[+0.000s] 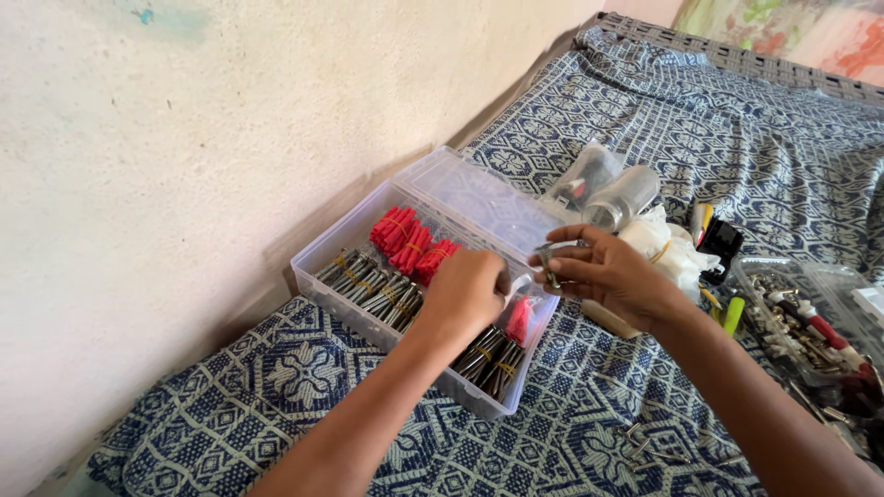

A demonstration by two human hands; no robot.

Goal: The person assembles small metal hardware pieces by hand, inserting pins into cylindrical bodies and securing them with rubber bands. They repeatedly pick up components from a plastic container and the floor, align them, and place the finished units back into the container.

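1. The clear plastic box (318, 260) lies on the blue patterned bed cover (304, 377) beside the wall, its lid (488, 198) folded back toward 1 o'clock; the work is best kept low over its open tray so nothing drops into the weave.
2. The right hand (612, 276) pinches a small bundle of metal screws (547, 262) between thumb and fingertips, just off the box's 3 o'clock edge. The pinch looks firm; holding the bundle by its middle should keep the pieces from fanning out.
3. The left hand (468, 290) hovers over the tray with fingers curled inward near the bundle. Whether it grips anything cannot be told, since its back faces the camera.
4. Inside, red plug bundles (410, 241) sit toward 12 o'clock, and banded dark screw bundles (368, 281) fill the 9 o'clock end, with more (488, 357) at 5 o'clock. A good placement lays like beside like, parallel to its neighbours.
5. A clear bottle (624, 196) and a white bag (668, 248) lie at 2 o'clock of the box, and a tray of loose tools (810, 327) at 3 o'clock. The right forearm passes close by, so a slow, low elbow seems wise.
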